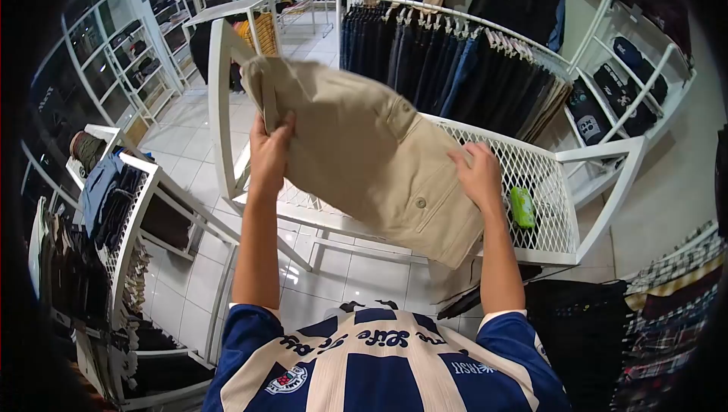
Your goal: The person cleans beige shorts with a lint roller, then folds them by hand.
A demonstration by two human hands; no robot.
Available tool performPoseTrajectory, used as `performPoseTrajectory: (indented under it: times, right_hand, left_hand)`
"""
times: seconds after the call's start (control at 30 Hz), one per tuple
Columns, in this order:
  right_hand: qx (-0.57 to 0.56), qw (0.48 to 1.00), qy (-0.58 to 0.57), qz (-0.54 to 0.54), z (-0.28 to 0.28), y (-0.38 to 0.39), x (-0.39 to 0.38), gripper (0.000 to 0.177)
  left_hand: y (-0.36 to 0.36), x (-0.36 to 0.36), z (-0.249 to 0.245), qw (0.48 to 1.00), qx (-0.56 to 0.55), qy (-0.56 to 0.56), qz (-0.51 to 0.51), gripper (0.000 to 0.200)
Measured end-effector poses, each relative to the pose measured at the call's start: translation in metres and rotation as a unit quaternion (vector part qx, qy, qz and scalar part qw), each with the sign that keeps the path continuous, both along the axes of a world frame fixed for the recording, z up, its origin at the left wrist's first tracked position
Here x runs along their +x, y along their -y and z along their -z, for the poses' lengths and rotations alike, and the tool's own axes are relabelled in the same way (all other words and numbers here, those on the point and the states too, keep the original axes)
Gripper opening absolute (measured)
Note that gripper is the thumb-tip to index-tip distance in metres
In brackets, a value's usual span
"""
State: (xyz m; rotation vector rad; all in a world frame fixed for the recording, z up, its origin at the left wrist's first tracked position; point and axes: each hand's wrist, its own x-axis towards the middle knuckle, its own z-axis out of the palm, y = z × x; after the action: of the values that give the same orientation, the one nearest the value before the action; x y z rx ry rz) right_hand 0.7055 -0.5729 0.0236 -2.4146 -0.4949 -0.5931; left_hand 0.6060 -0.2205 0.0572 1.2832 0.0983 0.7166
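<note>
- Striped jersey (379, 366) fills the bottom edge; both forearms reach up from it.
- Left hand (269, 156) clenches the beige trousers (364, 147) near their upper-left end.
- Right hand (478, 177) grips their right edge, lower down.
- They hang over the mesh table (546, 184), long axis slanting upper left to lower right.
- Green packet (522, 207) lies just beside the right hand; rack (455, 56) stands behind.

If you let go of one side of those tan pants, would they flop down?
Probably yes: the khaki pants already fold and sag between the left hand and the right hand. They seem fairly light, since the fingers pinch them up without visible strain. Likely not slippery, as the cloth looks matte and woven.
</note>
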Motion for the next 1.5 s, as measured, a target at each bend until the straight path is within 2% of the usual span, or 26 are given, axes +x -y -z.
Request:
performPoseTrajectory:
  times: [0.1, 0.23, 0.3, 0.4, 0.43, 0.47, 0.5, 0.57, 0.6, 0.63, 0.67, 0.73, 0.77, 0.8, 0.83, 0.9, 0.97, 1.03, 1.1, 1.17, 1.23, 1.3, 1.37, 1.4, 1.43, 1.5]
  right_hand:
    - [0.064, 0.994, 0.062, 0.061, -0.021, 0.031, -0.044, 0.034]
    - [0.043, 0.983, 0.124, 0.129, -0.037, 0.063, -0.103, 0.032]
    - [0.121, 0.983, -0.023, 0.139, -0.039, 0.072, -0.128, 0.034]
    - [0.175, 0.974, 0.013, 0.145, -0.035, 0.059, -0.144, 0.035]
    - [0.187, 0.97, 0.039, 0.15, -0.029, 0.056, -0.145, 0.036]
    - [0.206, 0.966, 0.0, 0.154, -0.02, 0.056, -0.144, 0.036]
    - [0.214, 0.961, -0.098, 0.147, -0.013, 0.06, -0.139, 0.039]
    - [0.197, 0.968, -0.068, 0.142, 0.05, 0.072, -0.115, 0.043]
    - [0.197, 0.967, -0.069, 0.146, 0.058, 0.073, -0.119, 0.043]
    - [0.184, 0.963, -0.133, 0.148, 0.065, 0.074, -0.125, 0.045]
    - [0.171, 0.954, -0.193, 0.149, 0.073, 0.074, -0.129, 0.048]
    - [0.172, 0.963, -0.14, 0.156, 0.108, 0.084, -0.134, 0.049]
    - [0.17, 0.968, -0.091, 0.16, 0.12, 0.086, -0.137, 0.051]
    - [0.127, 0.974, -0.069, 0.177, 0.103, 0.08, -0.15, 0.048]
    - [0.128, 0.973, -0.074, 0.177, 0.095, 0.075, -0.159, 0.048]
    - [0.146, 0.959, -0.141, 0.199, 0.088, 0.068, -0.17, 0.045]
    - [0.138, 0.963, -0.111, 0.203, 0.097, 0.064, -0.173, 0.04]
    - [0.226, 0.939, -0.179, 0.19, 0.093, 0.064, -0.167, 0.039]
    - [0.232, 0.943, -0.168, 0.172, 0.082, 0.061, -0.165, 0.036]
    - [0.243, 0.946, -0.155, 0.152, 0.07, 0.055, -0.158, 0.034]
    - [0.411, 0.893, -0.179, 0.032, 0.058, 0.048, -0.151, 0.026]
    - [0.404, 0.899, -0.169, 0.006, 0.043, 0.037, -0.148, 0.021]
    - [0.479, 0.853, -0.2, -0.062, 0.035, 0.032, -0.144, 0.025]
    - [0.481, 0.851, -0.193, -0.084, 0.032, 0.037, -0.143, 0.03]
    - [0.506, 0.835, -0.206, -0.066, 0.028, 0.037, -0.148, 0.034]
    - [0.344, 0.913, -0.209, 0.072, 0.049, 0.053, -0.15, 0.034]
  left_hand:
    - [0.012, 0.025, -0.038, 0.994, 0.011, 0.068, 0.086, 0.043]
    - [0.042, 0.069, -0.096, 0.985, 0.078, 0.105, 0.115, 0.039]
    - [0.055, 0.1, -0.117, 0.978, 0.102, 0.114, 0.142, 0.037]
    - [0.088, 0.137, -0.141, 0.965, 0.16, 0.091, 0.188, 0.039]
    - [0.094, 0.152, -0.141, 0.963, 0.159, 0.093, 0.198, 0.039]
    - [0.099, 0.174, -0.133, 0.954, 0.22, 0.074, 0.192, 0.044]
    - [0.101, 0.199, -0.121, 0.941, 0.28, 0.055, 0.183, 0.05]
    - [0.098, 0.248, -0.07, 0.923, 0.367, 0.088, 0.075, 0.078]
    - [0.101, 0.254, -0.042, 0.908, 0.406, 0.086, 0.048, 0.073]
    - [0.104, 0.246, -0.018, 0.892, 0.444, 0.083, 0.02, 0.069]
    - [0.11, 0.221, -0.004, 0.871, 0.486, 0.048, 0.059, 0.064]
    - [0.128, 0.155, 0.033, 0.826, 0.55, 0.025, 0.117, 0.052]
    - [0.143, 0.105, 0.029, 0.813, 0.545, -0.094, 0.18, 0.049]
    - [0.149, 0.067, 0.044, 0.812, 0.534, -0.027, 0.232, 0.05]
    - [0.16, 0.03, 0.053, 0.816, 0.512, -0.059, 0.262, 0.053]
    - [0.178, -0.02, 0.075, 0.789, 0.511, -0.013, 0.342, 0.058]
    - [0.193, -0.053, 0.09, 0.769, 0.578, 0.053, 0.268, 0.063]
    - [0.205, -0.071, 0.09, 0.762, 0.595, 0.041, 0.251, 0.07]
    - [0.211, -0.078, 0.091, 0.753, 0.611, 0.048, 0.24, 0.078]
    - [0.221, -0.077, 0.09, 0.774, 0.593, 0.049, 0.217, 0.084]
    - [0.23, -0.075, 0.089, 0.804, 0.561, 0.006, 0.195, 0.093]
    - [0.233, -0.069, 0.081, 0.812, 0.567, 0.023, 0.138, 0.088]
    - [0.23, -0.064, 0.078, 0.81, 0.579, -0.029, 0.083, 0.079]
    - [0.224, -0.059, 0.078, 0.838, 0.543, 0.016, 0.054, 0.063]
    - [0.219, -0.054, 0.077, 0.838, 0.543, 0.016, 0.053, 0.063]
    - [0.211, -0.044, 0.075, 0.919, 0.39, -0.044, 0.03, 0.04]
